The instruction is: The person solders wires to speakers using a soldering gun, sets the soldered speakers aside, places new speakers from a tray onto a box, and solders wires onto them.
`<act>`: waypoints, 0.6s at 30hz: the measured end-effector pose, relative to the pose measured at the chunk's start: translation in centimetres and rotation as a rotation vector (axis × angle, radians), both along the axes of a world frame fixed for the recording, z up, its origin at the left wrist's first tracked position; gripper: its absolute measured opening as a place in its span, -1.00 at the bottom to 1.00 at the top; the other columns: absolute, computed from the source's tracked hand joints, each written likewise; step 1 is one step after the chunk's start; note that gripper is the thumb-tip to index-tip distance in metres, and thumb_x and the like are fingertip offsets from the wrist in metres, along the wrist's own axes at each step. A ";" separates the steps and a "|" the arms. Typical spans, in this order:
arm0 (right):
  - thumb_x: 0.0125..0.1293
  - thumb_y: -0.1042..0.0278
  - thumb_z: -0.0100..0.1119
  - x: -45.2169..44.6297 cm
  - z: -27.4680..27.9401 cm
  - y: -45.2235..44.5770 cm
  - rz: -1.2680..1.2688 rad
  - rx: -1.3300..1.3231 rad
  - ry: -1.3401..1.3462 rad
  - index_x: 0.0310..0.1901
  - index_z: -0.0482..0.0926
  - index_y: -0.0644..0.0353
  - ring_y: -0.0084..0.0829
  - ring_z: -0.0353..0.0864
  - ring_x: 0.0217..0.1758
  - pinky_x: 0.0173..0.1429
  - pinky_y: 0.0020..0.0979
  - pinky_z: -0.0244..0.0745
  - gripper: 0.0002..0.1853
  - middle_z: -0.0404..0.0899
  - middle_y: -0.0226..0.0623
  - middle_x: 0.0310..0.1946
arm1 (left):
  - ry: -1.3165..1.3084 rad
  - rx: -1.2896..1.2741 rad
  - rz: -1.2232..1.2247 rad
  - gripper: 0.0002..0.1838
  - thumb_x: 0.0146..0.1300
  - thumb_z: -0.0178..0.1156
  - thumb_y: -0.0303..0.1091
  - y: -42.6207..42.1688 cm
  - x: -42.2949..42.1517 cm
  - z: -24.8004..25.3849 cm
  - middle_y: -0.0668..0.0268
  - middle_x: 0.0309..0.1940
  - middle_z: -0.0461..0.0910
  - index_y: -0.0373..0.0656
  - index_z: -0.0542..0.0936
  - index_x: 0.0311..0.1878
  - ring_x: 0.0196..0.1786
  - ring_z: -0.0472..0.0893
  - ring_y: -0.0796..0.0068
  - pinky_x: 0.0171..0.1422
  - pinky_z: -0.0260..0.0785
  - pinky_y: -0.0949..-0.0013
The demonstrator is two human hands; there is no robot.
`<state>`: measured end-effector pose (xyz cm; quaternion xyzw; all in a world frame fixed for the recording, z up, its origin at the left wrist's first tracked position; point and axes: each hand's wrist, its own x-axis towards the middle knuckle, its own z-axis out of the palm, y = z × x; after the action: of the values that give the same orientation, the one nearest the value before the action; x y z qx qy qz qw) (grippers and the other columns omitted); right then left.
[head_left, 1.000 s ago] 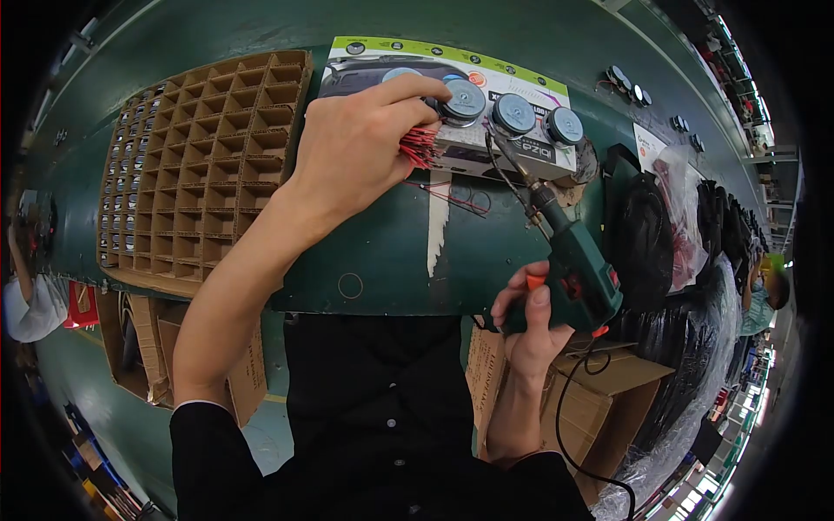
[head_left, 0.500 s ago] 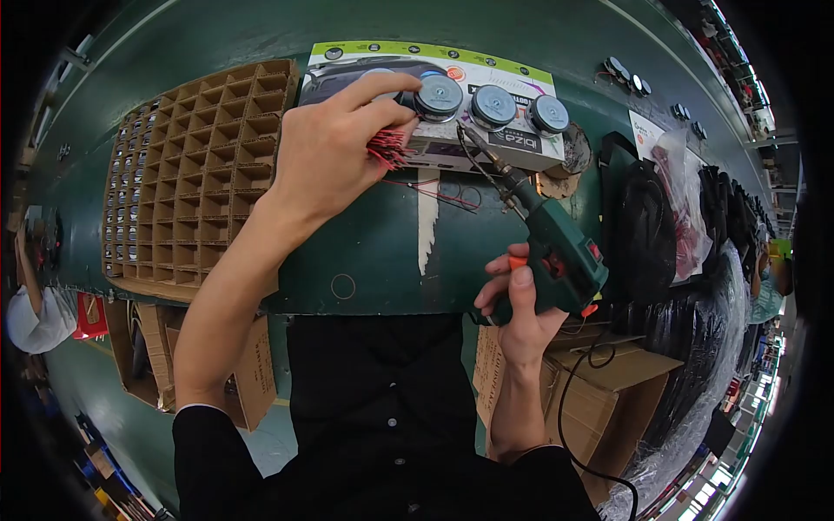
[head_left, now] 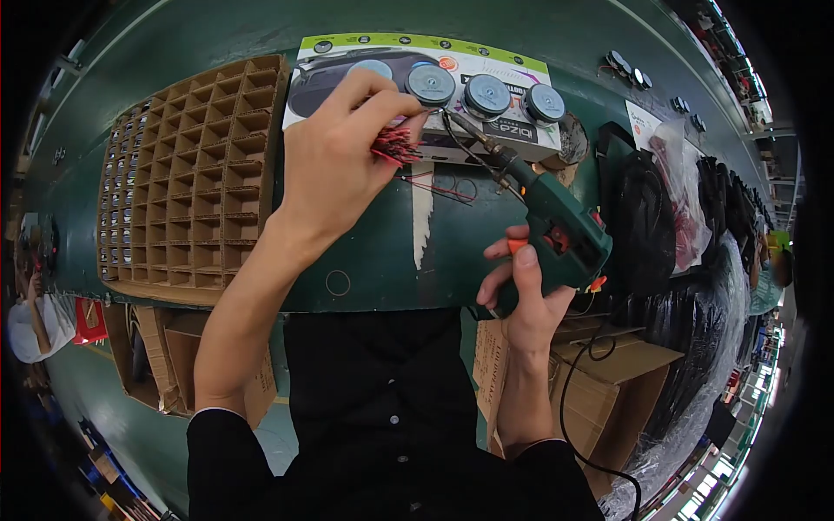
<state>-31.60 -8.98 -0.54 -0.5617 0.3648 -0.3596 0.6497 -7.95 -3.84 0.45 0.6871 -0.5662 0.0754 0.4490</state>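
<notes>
My left hand (head_left: pixel 334 165) is closed around a bundle of red and black wires (head_left: pixel 397 146). Its finger and thumb tips pinch together beside the near edge of a round speaker (head_left: pixel 430 84). A green soldering gun (head_left: pixel 566 221) is gripped in my right hand (head_left: pixel 528 300), thumb by the orange trigger. The gun's tip points up and left, close to that speaker's lower edge; whether it touches is too small to tell. More round speakers (head_left: pixel 487 95) stand in a row on a printed box (head_left: pixel 521 149), one partly behind my left hand.
A cardboard divider tray (head_left: pixel 182 182) stands left, its leftmost cells filled with round parts. Loose wires (head_left: pixel 443 191) and a rubber band (head_left: pixel 338 283) lie on the green bench (head_left: pixel 373 252). Black bags (head_left: pixel 638 204) and plastic wrap are at right. The gun's cord (head_left: pixel 566 417) hangs down.
The soldering gun's tip has moved up and left, nearer the speaker's edge. My left fingertips have come down from the speaker's side to its near edge, pinched. The view has shifted slightly.
</notes>
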 end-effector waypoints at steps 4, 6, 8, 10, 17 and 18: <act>0.45 0.26 0.22 -0.2 0.5 -0.4 0.011 0.061 -0.040 0.06 0.52 0.41 -0.45 0.59 -0.65 -0.61 -0.50 0.36 -0.65 0.67 -0.07 -0.29 | -0.063 -0.054 0.027 -0.89 0.15 0.40 -0.41 -1.0 0.0 -1.1 0.49 -0.04 0.72 -0.07 0.70 -0.24 -0.28 0.72 0.34 -0.35 0.50 0.35; 0.45 0.26 0.22 -0.2 0.6 -0.5 0.016 0.062 -0.043 0.06 0.52 0.41 -0.44 0.59 -0.65 -0.62 -0.50 0.35 -0.65 0.66 -0.06 -0.30 | -0.035 -0.023 0.025 -0.88 0.17 0.41 -0.44 -0.9 -0.1 -1.2 0.41 -0.02 0.73 -0.14 0.69 -0.23 -0.20 0.74 0.33 -0.22 0.55 0.37; 0.46 0.25 0.22 -0.3 0.9 -0.5 0.016 0.065 -0.048 0.05 0.52 0.40 -0.44 0.59 -0.65 -0.63 -0.50 0.34 -0.65 0.66 -0.06 -0.30 | -0.007 0.010 0.020 -0.87 0.19 0.43 -0.47 -0.9 -0.3 -1.2 0.33 0.00 0.74 -0.21 0.69 -0.21 -0.12 0.75 0.32 -0.10 0.59 0.39; 0.47 0.22 0.21 -0.2 1.5 -0.6 0.012 0.089 -0.024 0.01 0.52 0.40 -0.44 0.58 -0.66 -0.64 -0.50 0.34 -0.66 0.66 -0.07 -0.32 | -0.016 -0.021 0.022 -0.88 0.19 0.43 -0.46 -1.0 -0.2 -1.3 0.34 -0.01 0.74 -0.21 0.70 -0.22 -0.14 0.75 0.32 -0.10 0.59 0.38; 0.57 0.15 0.03 -0.3 0.6 -0.3 0.018 0.160 -0.018 -0.03 0.46 0.34 -0.48 0.46 -0.73 -0.70 -0.49 0.25 -0.67 0.60 -0.04 -0.35 | 0.008 -0.038 0.035 -0.88 0.19 0.44 -0.45 -1.4 -0.4 -1.6 0.32 -0.01 0.74 -0.21 0.71 -0.22 -0.15 0.75 0.32 -0.10 0.58 0.39; 0.58 0.14 0.01 -0.4 0.6 -0.2 0.043 0.156 -0.026 -0.08 0.46 0.32 -0.47 0.46 -0.72 -0.70 -0.49 0.26 -0.68 0.59 -0.07 -0.35 | -0.012 -0.068 0.048 -0.89 0.17 0.44 -0.42 -1.5 -0.2 -1.8 0.41 -0.04 0.73 -0.16 0.71 -0.26 -0.20 0.74 0.35 -0.19 0.55 0.39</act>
<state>-31.95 -9.16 0.07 -0.5126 0.3709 -0.3233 0.7037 -8.18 -5.36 -1.39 0.6843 -0.5494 0.1093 0.4669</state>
